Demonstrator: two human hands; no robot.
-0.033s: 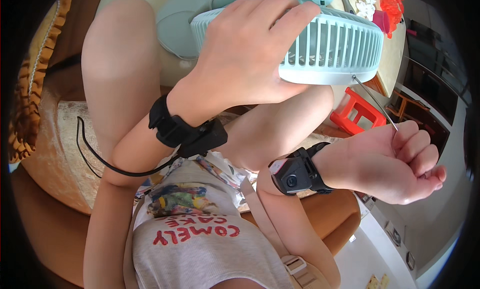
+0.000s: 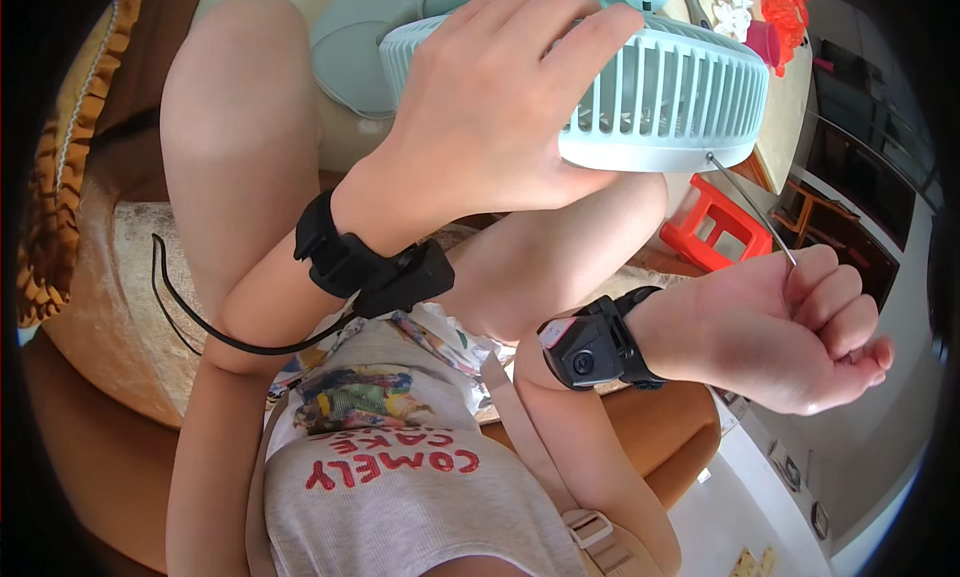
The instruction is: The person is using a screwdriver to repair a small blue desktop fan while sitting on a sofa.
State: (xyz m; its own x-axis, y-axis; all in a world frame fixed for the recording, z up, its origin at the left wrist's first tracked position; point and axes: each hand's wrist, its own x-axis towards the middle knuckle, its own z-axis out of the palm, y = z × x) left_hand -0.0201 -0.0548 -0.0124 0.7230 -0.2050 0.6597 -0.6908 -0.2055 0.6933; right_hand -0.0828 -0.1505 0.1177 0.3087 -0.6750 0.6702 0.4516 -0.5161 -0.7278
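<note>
A light blue fan head (image 2: 680, 92) with a slatted guard is gripped from above by my left hand (image 2: 500, 107), fingers over its top and the thumb side at its lower rim. My right hand (image 2: 825, 322) is closed in a fist around a screwdriver (image 2: 750, 205). Only the thin metal shaft shows; the handle is hidden inside the fist. The shaft's tip meets a small hole in the white lower rim of the fan. Black straps with small devices circle both wrists.
Light blue round fan parts (image 2: 355, 52) lie on the pale table (image 2: 345, 142) beyond my left hand. A dark-handled tool (image 2: 694, 7), white scraps (image 2: 735, 12) and a red bundle (image 2: 785, 22) are at the table's far right. A red plastic stool (image 2: 715, 227) stands below.
My right fist has turned very slightly, its lower fingers shifting a little downward. The fan and my left hand stay almost where they were.
</note>
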